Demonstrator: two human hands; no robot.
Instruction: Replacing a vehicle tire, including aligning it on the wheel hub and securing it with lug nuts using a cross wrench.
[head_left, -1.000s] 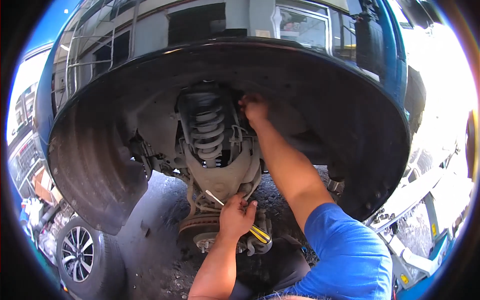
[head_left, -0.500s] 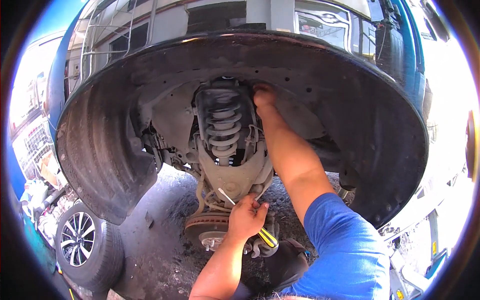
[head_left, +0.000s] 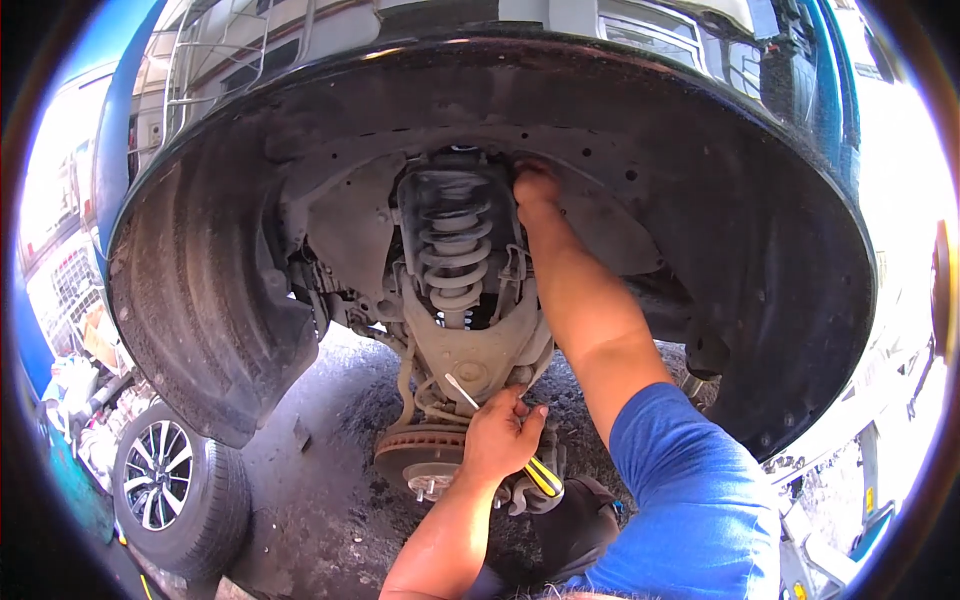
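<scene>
screwdriver (head_left: 545,478) sits clenched in my left hand (head_left: 505,437) in the head view, shaft pointing up and left, near the brake disc (head_left: 405,447). my right hand (head_left: 536,184) is raised beside the spring (head_left: 456,262), under the wheel arch (head_left: 750,230); i cannot tell whether it grasps anything.

Near me, my left hand (head_left: 505,435) holds the screwdriver (head_left: 543,477), to the right of the brake disc (head_left: 408,445). Farther in, the coil spring (head_left: 455,255) stands within the wheel arch (head_left: 740,210), above the control arm (head_left: 465,350), and my right hand (head_left: 536,185) is right of the coil spring's top end. Off to my left, the wheel (head_left: 180,490) rests on the ground (head_left: 325,480).
</scene>
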